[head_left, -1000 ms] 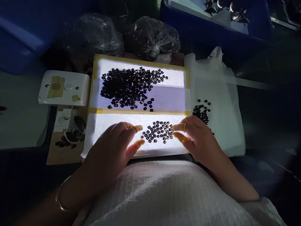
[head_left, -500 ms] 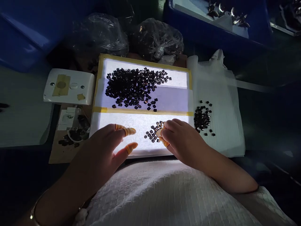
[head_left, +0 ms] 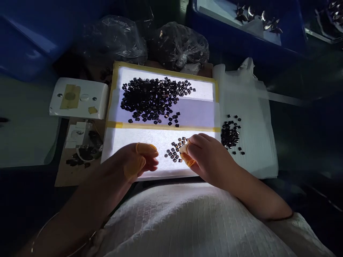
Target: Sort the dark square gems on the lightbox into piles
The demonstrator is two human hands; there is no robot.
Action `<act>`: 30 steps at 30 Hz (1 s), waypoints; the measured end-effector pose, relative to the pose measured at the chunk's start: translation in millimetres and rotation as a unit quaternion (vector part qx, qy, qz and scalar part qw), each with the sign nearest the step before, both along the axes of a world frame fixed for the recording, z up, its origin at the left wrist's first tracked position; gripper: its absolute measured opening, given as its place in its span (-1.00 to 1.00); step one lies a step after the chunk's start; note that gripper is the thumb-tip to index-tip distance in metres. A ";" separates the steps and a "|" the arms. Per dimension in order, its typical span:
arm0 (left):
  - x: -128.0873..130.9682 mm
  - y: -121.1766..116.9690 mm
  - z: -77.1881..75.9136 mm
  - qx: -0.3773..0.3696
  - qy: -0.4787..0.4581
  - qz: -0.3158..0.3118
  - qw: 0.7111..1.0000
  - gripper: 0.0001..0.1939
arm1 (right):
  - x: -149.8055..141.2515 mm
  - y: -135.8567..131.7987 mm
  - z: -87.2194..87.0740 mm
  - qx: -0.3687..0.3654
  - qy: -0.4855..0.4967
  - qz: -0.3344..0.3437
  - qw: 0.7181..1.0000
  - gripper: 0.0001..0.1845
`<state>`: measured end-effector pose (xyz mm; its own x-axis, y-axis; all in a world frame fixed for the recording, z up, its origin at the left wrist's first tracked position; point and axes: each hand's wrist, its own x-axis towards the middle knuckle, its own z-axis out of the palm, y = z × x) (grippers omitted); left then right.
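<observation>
Curled since before, left hand (head_left: 136,162) nears small black square pieces (head_left: 174,153).

Premises: a small-parts inspection station in a workshop or factory. Evidence: a glowing white light panel edged with yellow tape (head_left: 114,93) carrying a heap of small black square parts (head_left: 152,98); clear plastic bags of dark stock (head_left: 179,44) behind it; blue plastic bins (head_left: 249,39); a white foam sheet (head_left: 254,107) bearing sorted pieces. Surroundings are dim.

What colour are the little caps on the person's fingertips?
Orange-yellow. The finger caps on the right hand glow against the lit panel, seen in the head view.
</observation>
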<state>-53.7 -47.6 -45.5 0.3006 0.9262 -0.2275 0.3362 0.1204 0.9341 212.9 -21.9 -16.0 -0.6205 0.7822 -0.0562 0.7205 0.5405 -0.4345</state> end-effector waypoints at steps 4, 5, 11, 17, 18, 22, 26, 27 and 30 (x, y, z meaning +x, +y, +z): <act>20.7 -11.5 2.0 -0.318 -0.302 0.024 0.898 -0.62 | -1.1 -4.5 11.7 -0.025 0.141 -0.004 0.990 -0.84; 25.4 -14.6 4.6 -0.367 -0.331 0.009 0.869 -0.60 | -2.0 -6.0 13.3 -0.033 0.154 0.009 0.988 -0.85; 29.9 -25.1 9.6 -0.452 -0.323 -0.016 0.831 -0.64 | -4.3 -12.4 1.0 0.010 0.042 0.010 0.999 -0.84; 31.9 -28.4 8.7 -0.449 -0.322 -0.001 0.833 -0.72 | -14.5 -16.5 -9.0 0.066 -0.073 0.049 0.994 -0.85; 32.7 -29.1 8.6 -0.451 -0.326 0.001 0.831 -0.73 | -15.8 -17.0 -10.0 0.079 -0.074 0.050 0.993 -0.85; 34.9 -30.5 8.0 -0.460 -0.347 0.012 0.817 -0.73 | -14.3 -17.4 -15.3 0.108 -0.064 0.048 0.991 -0.85; 37.8 -29.6 9.0 -0.492 -0.345 0.039 0.799 -0.70 | -5.6 -20.1 -14.4 0.081 0.052 0.009 0.995 -0.86; 39.0 -29.2 9.6 -0.501 -0.346 0.046 0.792 -0.71 | -3.5 -21.8 -11.7 0.064 0.096 0.001 0.993 -0.86; 42.8 -28.0 10.9 -0.513 -0.375 0.036 0.771 -0.68 | 2.2 -26.5 -0.9 -0.003 0.188 0.028 0.982 -0.91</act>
